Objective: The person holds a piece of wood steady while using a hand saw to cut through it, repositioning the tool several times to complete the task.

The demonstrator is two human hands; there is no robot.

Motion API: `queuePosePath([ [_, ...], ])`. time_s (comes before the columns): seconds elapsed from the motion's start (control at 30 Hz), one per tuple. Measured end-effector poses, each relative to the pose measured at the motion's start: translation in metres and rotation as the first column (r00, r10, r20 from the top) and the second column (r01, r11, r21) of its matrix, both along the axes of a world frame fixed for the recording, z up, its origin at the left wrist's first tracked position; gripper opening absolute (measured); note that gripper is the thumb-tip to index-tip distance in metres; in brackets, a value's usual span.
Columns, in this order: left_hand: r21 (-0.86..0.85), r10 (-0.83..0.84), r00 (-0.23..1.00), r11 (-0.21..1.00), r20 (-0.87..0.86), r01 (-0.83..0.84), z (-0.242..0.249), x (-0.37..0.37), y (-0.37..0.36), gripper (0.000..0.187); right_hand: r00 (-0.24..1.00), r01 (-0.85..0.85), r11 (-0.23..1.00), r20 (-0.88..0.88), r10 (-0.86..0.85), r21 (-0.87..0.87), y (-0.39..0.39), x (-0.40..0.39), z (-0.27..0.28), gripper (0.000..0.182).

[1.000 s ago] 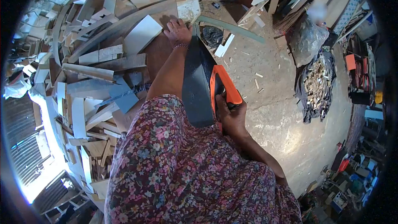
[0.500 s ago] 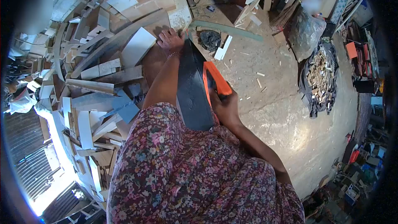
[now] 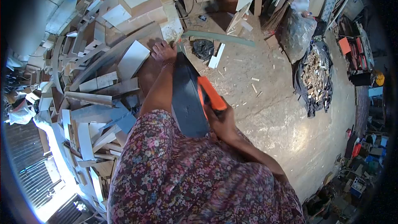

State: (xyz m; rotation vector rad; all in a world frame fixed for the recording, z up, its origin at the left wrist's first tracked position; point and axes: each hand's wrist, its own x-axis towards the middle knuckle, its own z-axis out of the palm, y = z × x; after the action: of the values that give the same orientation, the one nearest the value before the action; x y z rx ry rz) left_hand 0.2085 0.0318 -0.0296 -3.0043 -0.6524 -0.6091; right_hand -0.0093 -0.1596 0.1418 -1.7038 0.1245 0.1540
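Observation:
A hand saw with an orange handle (image 3: 212, 94) is in my right hand (image 3: 223, 120), whose fingers are wrapped round the grip close to my lap. Its blade is hard to separate from the dark surface beside it. That surface is a long dark board (image 3: 188, 108), running from my lap away to a narrow-looking far end. My left hand (image 3: 163, 53), wearing a bracelet, rests beside the board's far end with bent, slightly parted fingers. A white piece of board (image 3: 133, 59) lies left of that hand. Floral cloth (image 3: 199, 178) covers my lap.
Wood offcuts (image 3: 97, 81) are heaped along the left. Ahead lie a black plastic bag (image 3: 203, 49), a white strip (image 3: 217, 56) and a greenish plank (image 3: 219, 37). To the right, a dark sack (image 3: 315, 74) holds wood scraps, beside a clear plastic bag (image 3: 298, 33).
My right hand has drawn the saw back toward my body along the dark board. My left hand stays by the far end. The whole view has shifted slightly.

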Motion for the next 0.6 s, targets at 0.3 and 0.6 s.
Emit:
queuePosePath([
  [0.3,0.015,-0.03,0.999,0.999,-0.026,0.03,0.002,-0.004,-0.002,0.056,0.99,-0.01,0.995,-0.137,0.023,0.094,-0.01,0.002,-0.002,0.012],
  [0.6,0.085,0.007,1.0,0.996,-0.019,-0.005,-0.004,0.002,-0.001,0.058,1.0,0.014,0.997,-0.026,-0.012,0.073,0.034,0.066,-0.075,0.017],
])
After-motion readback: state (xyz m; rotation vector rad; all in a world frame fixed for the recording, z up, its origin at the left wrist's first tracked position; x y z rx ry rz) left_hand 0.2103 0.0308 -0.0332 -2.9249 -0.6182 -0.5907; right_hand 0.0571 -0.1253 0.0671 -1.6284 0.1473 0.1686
